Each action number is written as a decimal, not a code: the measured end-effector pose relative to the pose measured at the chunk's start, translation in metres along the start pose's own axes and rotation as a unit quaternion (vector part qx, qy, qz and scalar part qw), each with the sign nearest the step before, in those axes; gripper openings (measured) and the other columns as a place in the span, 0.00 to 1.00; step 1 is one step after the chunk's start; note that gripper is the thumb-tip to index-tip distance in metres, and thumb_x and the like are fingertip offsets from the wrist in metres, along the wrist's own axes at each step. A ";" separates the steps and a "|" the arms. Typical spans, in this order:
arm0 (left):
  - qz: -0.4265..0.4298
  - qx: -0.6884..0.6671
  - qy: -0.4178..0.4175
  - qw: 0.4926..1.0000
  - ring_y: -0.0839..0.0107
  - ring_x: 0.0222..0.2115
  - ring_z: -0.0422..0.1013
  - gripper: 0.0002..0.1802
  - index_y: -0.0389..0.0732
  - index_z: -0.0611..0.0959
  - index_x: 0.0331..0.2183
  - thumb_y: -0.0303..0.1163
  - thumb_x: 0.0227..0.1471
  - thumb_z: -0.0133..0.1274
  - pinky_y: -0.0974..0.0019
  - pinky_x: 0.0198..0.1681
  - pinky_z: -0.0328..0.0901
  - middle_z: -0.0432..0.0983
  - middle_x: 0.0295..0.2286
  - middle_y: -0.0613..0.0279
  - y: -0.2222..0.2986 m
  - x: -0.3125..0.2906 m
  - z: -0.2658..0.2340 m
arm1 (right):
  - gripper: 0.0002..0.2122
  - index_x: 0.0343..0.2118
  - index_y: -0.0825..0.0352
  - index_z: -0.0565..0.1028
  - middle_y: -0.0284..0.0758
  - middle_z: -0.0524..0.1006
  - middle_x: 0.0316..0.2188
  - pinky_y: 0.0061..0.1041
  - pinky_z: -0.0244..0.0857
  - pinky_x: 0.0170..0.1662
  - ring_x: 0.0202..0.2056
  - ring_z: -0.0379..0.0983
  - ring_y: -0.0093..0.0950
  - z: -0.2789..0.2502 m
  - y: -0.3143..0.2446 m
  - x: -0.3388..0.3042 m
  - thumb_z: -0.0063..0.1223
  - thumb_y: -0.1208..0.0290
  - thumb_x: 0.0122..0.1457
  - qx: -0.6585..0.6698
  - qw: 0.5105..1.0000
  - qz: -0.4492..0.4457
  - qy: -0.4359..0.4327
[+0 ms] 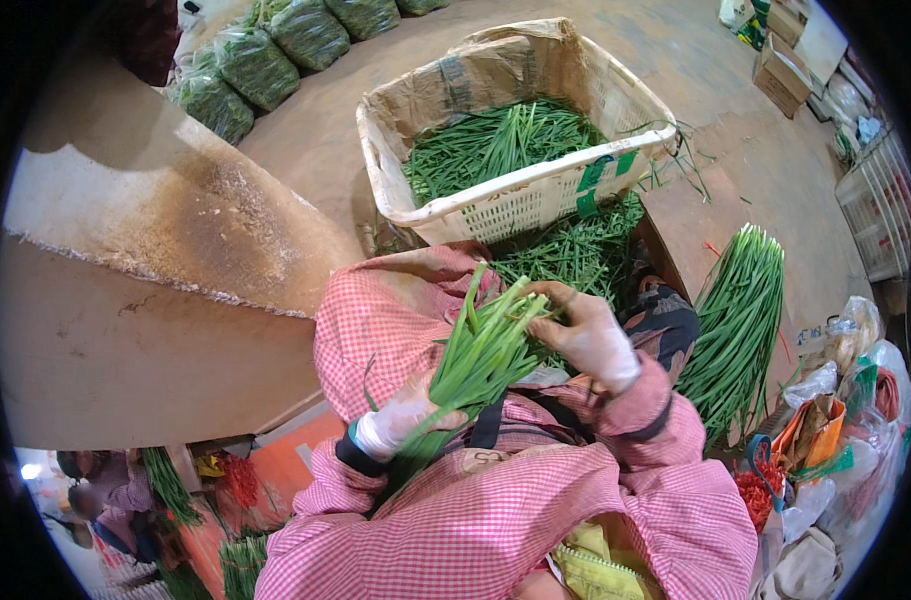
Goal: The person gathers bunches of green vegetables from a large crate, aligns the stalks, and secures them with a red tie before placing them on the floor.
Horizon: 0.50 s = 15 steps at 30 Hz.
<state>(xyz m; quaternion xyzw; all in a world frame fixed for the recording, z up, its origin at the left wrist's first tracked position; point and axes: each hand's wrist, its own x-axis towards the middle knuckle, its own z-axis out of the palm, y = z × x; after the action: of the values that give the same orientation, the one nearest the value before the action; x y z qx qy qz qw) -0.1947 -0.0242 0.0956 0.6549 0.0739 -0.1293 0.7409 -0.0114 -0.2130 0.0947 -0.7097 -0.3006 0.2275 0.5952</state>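
Observation:
A bunch of green garlic chives [481, 360] lies slanted over my lap, pale stem ends pointing up and away. My left hand [408, 415], in a whitish glove with bare fingertips, is wrapped round the lower part of the bunch. At the stem ends, the thumb and fingers of my right hand [588, 335] are pinched together on some stems; exactly what lies between the fingertips is partly hidden. A larger bundle of chives [741, 320] rests to the right, with a red tie showing near its top.
Ahead stands a white plastic crate [536, 185] lined with brown paper, holding loose chives. Trimmed green scraps [581, 250] lie below it. A stained board [216, 210] is at left, packed green bags [261, 68] behind. Plastic bags [856, 400] and red ties [758, 495] lie right.

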 end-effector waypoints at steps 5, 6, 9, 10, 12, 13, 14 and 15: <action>-0.019 0.328 0.136 0.935 0.59 0.38 0.72 0.30 0.40 0.71 0.47 0.36 0.41 0.59 0.64 0.41 0.65 0.74 0.38 0.52 0.002 0.006 0.005 | 0.10 0.35 0.66 0.76 0.37 0.77 0.28 0.21 0.66 0.35 0.31 0.72 0.26 -0.063 0.045 0.023 0.55 0.66 0.53 -0.027 0.975 0.163 0.151; 0.000 0.325 0.156 0.933 0.53 0.36 0.72 0.29 0.42 0.71 0.47 0.36 0.41 0.58 0.62 0.38 0.67 0.74 0.36 0.49 0.009 0.007 0.010 | 0.14 0.38 0.65 0.75 0.38 0.75 0.34 0.24 0.64 0.40 0.37 0.71 0.29 -0.057 0.032 0.021 0.57 0.64 0.50 -0.149 0.980 -0.004 0.130; -0.006 0.366 0.234 0.901 0.55 0.34 0.73 0.29 0.42 0.71 0.48 0.35 0.40 0.57 0.63 0.37 0.67 0.76 0.33 0.53 0.008 0.009 0.017 | 0.30 0.49 0.58 0.68 0.37 0.67 0.50 0.39 0.40 0.60 0.55 0.55 0.38 -0.014 -0.003 0.016 0.61 0.53 0.41 -0.327 0.924 -0.196 -0.012; 0.024 0.419 0.248 0.873 0.57 0.31 0.74 0.31 0.43 0.69 0.49 0.34 0.40 0.56 0.63 0.34 0.67 0.76 0.30 0.55 0.001 0.008 0.017 | 0.27 0.48 0.56 0.70 0.35 0.68 0.50 0.42 0.37 0.60 0.56 0.54 0.38 0.005 -0.006 0.013 0.60 0.53 0.43 -0.357 0.912 -0.196 -0.047; 0.032 0.460 0.258 0.849 0.58 0.30 0.74 0.32 0.43 0.68 0.50 0.34 0.40 0.56 0.63 0.33 0.67 0.76 0.30 0.54 0.007 0.011 0.022 | 0.20 0.46 0.51 0.72 0.32 0.68 0.50 0.46 0.33 0.60 0.57 0.54 0.37 0.016 0.008 0.013 0.57 0.57 0.47 -0.328 0.922 -0.173 -0.112; 0.036 0.481 0.264 0.835 0.58 0.30 0.74 0.33 0.43 0.67 0.51 0.34 0.40 0.56 0.63 0.32 0.67 0.76 0.30 0.53 0.009 0.012 0.022 | 0.17 0.45 0.49 0.73 0.32 0.68 0.51 0.48 0.31 0.59 0.57 0.54 0.36 0.016 0.016 0.015 0.55 0.61 0.49 -0.267 0.940 -0.156 -0.142; 0.026 0.520 0.260 0.813 0.60 0.31 0.74 0.33 0.44 0.67 0.51 0.35 0.40 0.57 0.66 0.32 0.68 0.76 0.33 0.55 0.009 0.011 0.020 | 0.12 0.41 0.54 0.76 0.31 0.70 0.49 0.42 0.33 0.61 0.57 0.54 0.34 0.018 0.008 0.012 0.51 0.66 0.53 -0.197 0.959 -0.149 -0.141; 0.016 0.557 0.256 0.790 0.62 0.32 0.74 0.33 0.44 0.68 0.51 0.37 0.41 0.58 0.68 0.33 0.68 0.76 0.35 0.57 0.007 0.011 0.015 | 0.11 0.41 0.56 0.76 0.31 0.70 0.49 0.40 0.34 0.61 0.56 0.55 0.33 0.019 0.013 0.013 0.51 0.67 0.54 -0.117 0.973 -0.129 -0.154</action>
<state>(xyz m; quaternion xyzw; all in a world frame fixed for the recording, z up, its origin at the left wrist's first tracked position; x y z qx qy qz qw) -0.1833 -0.0397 0.1015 0.9644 0.1654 0.0360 0.2031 -0.0132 -0.1915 0.0791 -0.6861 -0.5020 0.2184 0.4792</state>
